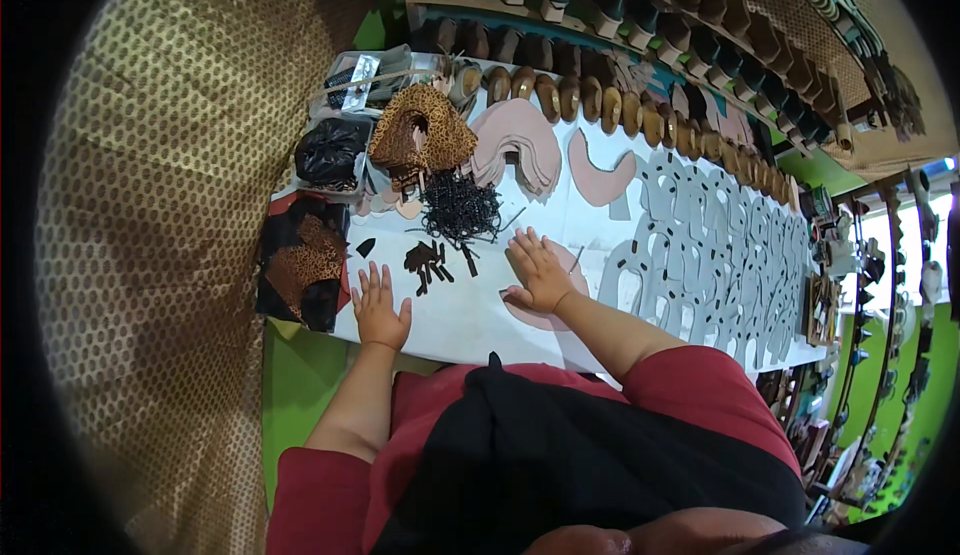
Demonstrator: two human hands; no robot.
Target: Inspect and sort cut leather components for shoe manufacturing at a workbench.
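My left hand (381,315) lies flat near the front edge of the white worktable (465,320), fingers spread, holding nothing. Just beyond its fingertips is a small black pointed piece (367,247). My right hand (540,273) is also open, resting palm down on a pink curved cut piece (574,263), which it partly covers. Between the hands lie several short dark strips (428,263). Behind them is a tangled heap of thin black cords (462,207). Leopard-print pieces on black material (308,265) sit left of my left hand.
Stacked pink curved pieces (515,145) lie farther back, beside a leopard-print pile (422,135). A single pink piece (601,177) is to their right. Many grey shoe-upper cutouts (700,245) cover the right side. Shoe lasts (612,110) line the back edge; a black bag (330,153) sits back left.
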